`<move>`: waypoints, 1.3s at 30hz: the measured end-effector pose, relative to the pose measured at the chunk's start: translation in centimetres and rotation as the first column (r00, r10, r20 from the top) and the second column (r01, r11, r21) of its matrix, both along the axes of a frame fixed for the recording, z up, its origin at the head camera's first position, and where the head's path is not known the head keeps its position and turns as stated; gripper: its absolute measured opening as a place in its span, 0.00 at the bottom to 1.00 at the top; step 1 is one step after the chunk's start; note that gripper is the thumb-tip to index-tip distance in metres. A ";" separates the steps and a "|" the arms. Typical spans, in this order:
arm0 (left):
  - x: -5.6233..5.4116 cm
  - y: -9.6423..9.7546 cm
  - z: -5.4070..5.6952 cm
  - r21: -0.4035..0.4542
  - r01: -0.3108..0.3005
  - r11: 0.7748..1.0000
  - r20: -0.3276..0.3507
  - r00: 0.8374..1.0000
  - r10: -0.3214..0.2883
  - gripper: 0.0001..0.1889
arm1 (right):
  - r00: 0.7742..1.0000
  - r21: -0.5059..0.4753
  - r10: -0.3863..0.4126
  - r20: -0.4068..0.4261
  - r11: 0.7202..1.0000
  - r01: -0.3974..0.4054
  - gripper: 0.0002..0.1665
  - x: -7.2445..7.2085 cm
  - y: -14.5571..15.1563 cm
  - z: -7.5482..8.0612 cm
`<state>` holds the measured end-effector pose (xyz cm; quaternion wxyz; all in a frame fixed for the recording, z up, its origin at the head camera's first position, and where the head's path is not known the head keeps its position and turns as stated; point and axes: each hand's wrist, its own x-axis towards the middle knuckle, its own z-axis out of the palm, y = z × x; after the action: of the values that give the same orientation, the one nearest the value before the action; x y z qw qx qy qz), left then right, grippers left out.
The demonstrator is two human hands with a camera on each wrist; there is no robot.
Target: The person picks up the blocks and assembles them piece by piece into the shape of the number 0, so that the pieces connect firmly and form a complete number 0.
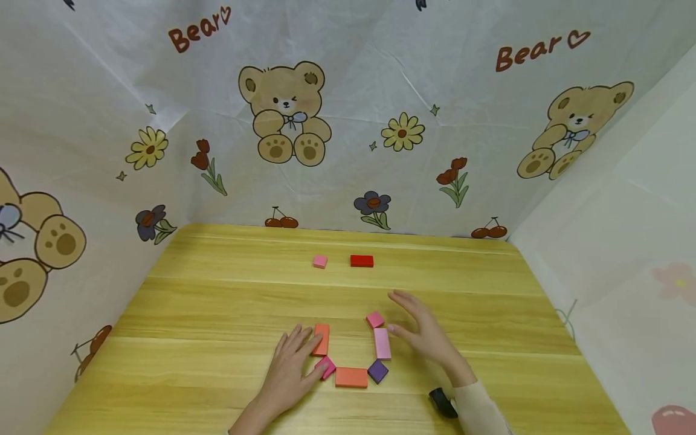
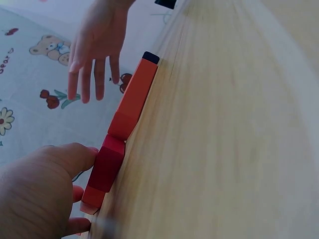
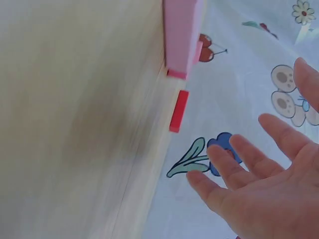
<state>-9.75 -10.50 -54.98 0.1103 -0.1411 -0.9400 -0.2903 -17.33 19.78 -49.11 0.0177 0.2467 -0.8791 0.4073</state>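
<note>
Several coloured blocks form a U on the wooden table. My left hand [image 1: 290, 370] lies over its left side, thumb touching the magenta block [image 1: 326, 367] and fingertips at the upright orange block [image 1: 322, 339]. Another orange block [image 1: 351, 377] makes the base, with a purple block [image 1: 378, 371] at its right corner. Up the right side run a light pink block [image 1: 382, 344] and a small pink block [image 1: 375, 319]. Beside them hovers my right hand [image 1: 426, 335], fingers spread and holding nothing; in the right wrist view its palm [image 3: 279, 199] shows bare.
Farther back on the table [image 1: 217, 302] lie a small pink block [image 1: 320, 261] and a red block [image 1: 361, 261], apart from the U. A black object [image 1: 443, 403] sits by the right wrist. Bear-printed cloth [image 1: 337, 121] hangs behind the table.
</note>
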 end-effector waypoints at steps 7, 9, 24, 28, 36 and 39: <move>0.0 0.0 -0.1 0.003 0.003 1.000 -0.003 1.000 -0.003 0.28 | 0.998 -0.061 0.013 0.056 0.998 -0.009 0.48 2.2 -0.5 0.0; 0.0 0.1 -0.1 0.002 0.003 1.000 -0.001 1.000 -0.003 0.28 | 0.997 -0.079 0.014 0.077 0.997 -0.008 0.49 2.7 -0.5 -0.2; 0.1 0.2 0.1 0.005 -0.001 1.000 -0.011 1.000 0.001 0.28 | 0.983 -0.100 -0.035 0.178 0.994 0.053 0.47 4.4 -0.9 -1.7; 0.0 0.2 0.1 0.008 0.003 1.000 -0.008 1.000 -0.003 0.29 | 0.983 -0.069 -0.047 0.180 0.996 0.060 0.45 4.6 -0.7 -2.6; 0.0 0.1 0.1 0.016 0.006 1.000 -0.003 1.000 -0.006 0.29 | 0.990 0.004 -0.054 0.131 0.999 0.054 0.46 5.0 -0.7 -3.7; 0.0 0.0 0.1 0.016 0.006 1.000 -0.004 1.000 -0.006 0.29 | 0.994 0.025 -0.035 0.099 0.999 0.033 0.45 5.1 -0.9 -3.7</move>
<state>-9.76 -10.45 -54.89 0.1125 -0.1438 -0.9370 -0.2979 -12.24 18.88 -52.86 -0.0221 0.2111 -0.8877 0.4085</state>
